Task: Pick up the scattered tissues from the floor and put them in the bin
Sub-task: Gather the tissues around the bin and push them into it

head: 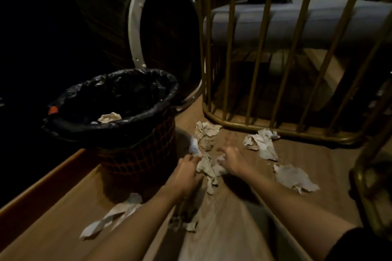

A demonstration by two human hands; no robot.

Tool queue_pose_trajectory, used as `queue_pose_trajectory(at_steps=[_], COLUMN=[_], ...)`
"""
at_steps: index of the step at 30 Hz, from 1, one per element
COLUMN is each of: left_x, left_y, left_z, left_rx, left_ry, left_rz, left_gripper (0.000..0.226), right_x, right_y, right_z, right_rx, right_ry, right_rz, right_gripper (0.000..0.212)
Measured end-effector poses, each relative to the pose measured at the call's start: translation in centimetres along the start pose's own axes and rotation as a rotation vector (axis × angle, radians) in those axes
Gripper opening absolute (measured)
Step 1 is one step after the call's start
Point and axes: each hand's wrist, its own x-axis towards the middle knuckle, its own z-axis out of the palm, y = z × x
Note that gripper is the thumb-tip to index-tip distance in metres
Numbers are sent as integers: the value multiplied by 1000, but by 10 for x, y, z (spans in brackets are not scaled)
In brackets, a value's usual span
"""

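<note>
Two hands reach down onto a wooden floor strewn with tissues. The left hand pinches the edge of a crumpled tissue clump lying between both hands; its fingers are closed on the paper. The right hand lies on the other side of the same clump, fingers curled against it, though blur hides whether they are fully clamped.

Beyond that clump, five more tissue patches show on the floor: one pile just ahead of the hands by the frame's corner, one to the right against the frame's bottom rail, one nearer on the right, one flat strip at the left under the left forearm, and one small heap between the forearms. One tissue already sits inside the bin.

The bin, a lattice basket lined with a black bag, stands just left of the hands, its mouth open and unobstructed. A gold barred frame closes the floor ahead and to the right, and another gold piece crowds the right edge. A low wooden ledge bounds the left side. Open floor remains only in the strip between bin and frame, and toward the person.
</note>
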Motion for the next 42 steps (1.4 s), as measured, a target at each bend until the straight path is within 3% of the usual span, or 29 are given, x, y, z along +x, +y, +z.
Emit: queue_pose_trajectory(at_steps=[3, 6, 11, 13, 17, 19, 22, 24, 27, 30, 35, 39, 42], left_x=[28, 50, 67, 66, 51, 44, 49, 63, 94, 119, 105, 80, 78], left_y=[5, 7, -5, -6, -15, -23, -33, -36, -31, -25, -20, -8, 3], left_z=[23, 46, 67, 66, 65, 60, 49, 43, 39, 40, 57, 60, 54], left_rx=[-95, -71, -86, -131, -118, -171, -280, -385, -579, -533, -224, -293, -329], left_ry=[6, 14, 127, 146, 186, 241, 271, 213, 118, 77, 165, 261, 301], left_rz=[-115, -132, -73, -28, 64, 69, 52, -28, -145, -187, -34, 46, 72], left_gripper=[64, 66, 18, 20, 19, 18, 24, 43, 55, 48, 11, 11, 14], right_x=[-4, -16, 18, 45, 121, 152, 166, 157, 136, 107, 59, 34, 32], right_y=[37, 49, 46, 32, -4, -17, -19, -11, 3, 14, 28, 44, 69], right_z=[36, 57, 50, 32, 5, 6, 20, 27, 32, 38, 49, 26, -14], right_rx=[-54, -26, 88, 144, 144, 43, -235, -258, -187, -92, -48, -113, -167], right_ry=[20, 226, 266, 254, 384, 242, -170, -239, 7, 164, 242, 233, 472], right_rz=[-51, -167, -170, -145, -91, -94, -129, -134, -244, -269, -311, -220, -49], right_gripper=[39, 25, 16, 17, 13, 29, 68, 69, 42, 27, 26, 23, 24])
